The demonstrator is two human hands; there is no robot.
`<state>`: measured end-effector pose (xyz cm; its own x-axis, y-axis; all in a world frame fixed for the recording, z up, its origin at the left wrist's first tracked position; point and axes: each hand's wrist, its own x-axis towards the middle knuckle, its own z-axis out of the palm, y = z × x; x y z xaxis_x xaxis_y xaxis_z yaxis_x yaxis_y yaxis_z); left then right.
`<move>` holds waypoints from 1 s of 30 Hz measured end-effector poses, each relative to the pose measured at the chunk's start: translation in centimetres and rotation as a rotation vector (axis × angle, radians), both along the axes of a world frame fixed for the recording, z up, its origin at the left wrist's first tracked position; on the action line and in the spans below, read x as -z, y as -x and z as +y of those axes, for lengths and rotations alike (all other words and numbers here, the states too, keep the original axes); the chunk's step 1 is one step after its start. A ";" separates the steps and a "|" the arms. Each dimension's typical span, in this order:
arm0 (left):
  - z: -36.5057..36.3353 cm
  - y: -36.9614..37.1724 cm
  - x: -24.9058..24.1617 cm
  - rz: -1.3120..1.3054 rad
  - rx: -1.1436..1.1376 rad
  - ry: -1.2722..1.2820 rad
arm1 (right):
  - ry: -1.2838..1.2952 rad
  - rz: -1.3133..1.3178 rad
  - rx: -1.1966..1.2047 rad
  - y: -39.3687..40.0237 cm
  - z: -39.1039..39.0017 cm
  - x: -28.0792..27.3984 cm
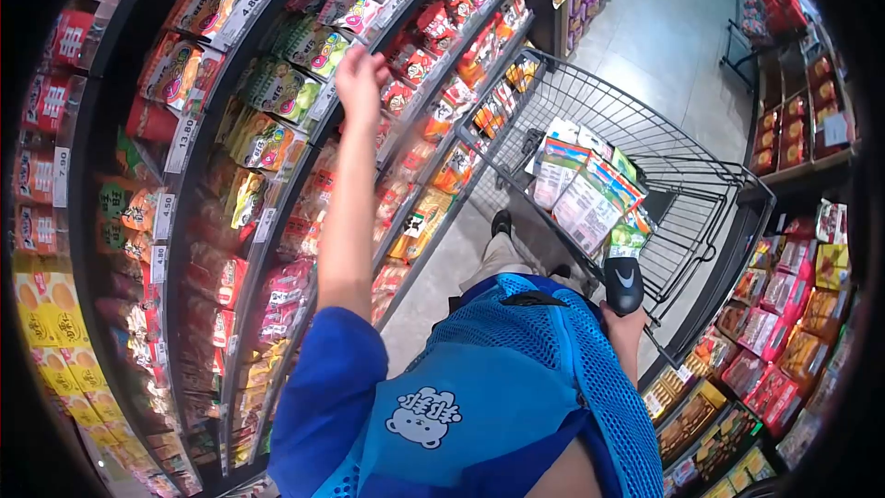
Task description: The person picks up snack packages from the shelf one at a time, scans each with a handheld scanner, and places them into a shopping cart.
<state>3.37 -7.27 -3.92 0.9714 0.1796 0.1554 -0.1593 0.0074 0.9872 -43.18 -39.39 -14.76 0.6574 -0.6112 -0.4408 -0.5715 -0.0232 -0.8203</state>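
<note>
Right grip [627, 325] around cart handle [624, 284]; left grip [360, 81] released near shelf [318, 134]; cart [740, 169] holds packets [586, 210]

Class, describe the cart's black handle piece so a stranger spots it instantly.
Find the wire cart, then the right hand at its near end. The black piece is just beyond the hand, chunky among thin bars, with a pale curve.

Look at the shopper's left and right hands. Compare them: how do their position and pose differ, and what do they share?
The left hand is raised towards the snack packets; the right hand is low, at the cart handle. The left hand's loosely curled fingers show; the right hand's are partly hidden. Both hands are bare.
</note>
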 end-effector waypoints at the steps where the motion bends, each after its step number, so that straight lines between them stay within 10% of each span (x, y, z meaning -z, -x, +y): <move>1: 0.7 -2.8 -0.9 -0.024 -0.039 0.045 | 0.058 -0.040 -0.022 -0.4 0.2 0.2; 16: 1.6 -15.8 0.9 0.038 -0.352 -0.190 | -0.074 -0.025 0.166 0.6 0.9 1.2; 24: 0.1 -5.4 -3.3 -0.461 -0.348 -0.647 | 0.132 -0.087 0.148 1.6 0.9 2.7; 30: -9.7 10.6 -3.5 0.364 0.327 0.820 | -0.050 -0.050 0.114 -0.5 -0.6 -1.4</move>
<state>-7.27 -16.96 -0.47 0.9568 -0.1903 -0.2199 0.2889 0.7092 0.6432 -42.65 -39.94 -13.33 0.6070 -0.6612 -0.4409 -0.5261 0.0815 -0.8465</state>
